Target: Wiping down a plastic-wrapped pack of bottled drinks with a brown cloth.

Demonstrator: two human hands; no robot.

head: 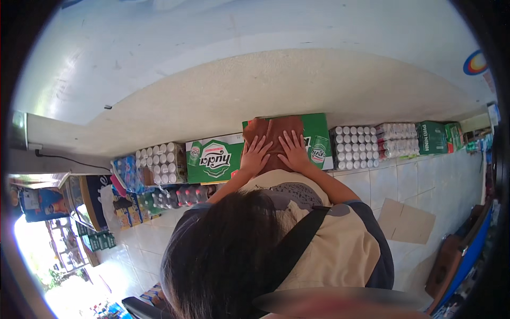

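A reddish-brown cloth (275, 127) lies draped over green Huda beer cartons (231, 149) stacked against the wall. My left hand (255, 155) rests flat on the left part of the cloth, fingers apart. On its right part, my right hand (295, 151) lies palm down with its fingers spread. Neither hand grips anything. The cloth's lower end is hidden by my hands and shirt.
Shrink-wrapped can packs (356, 147) stand right of the cartons, and more cans (159, 159) stand left. Soft-drink bottles (191, 196) are at the lower left. A flattened cardboard sheet (406, 221) lies on the tiled floor. A pale panel (239, 32) crosses the top.
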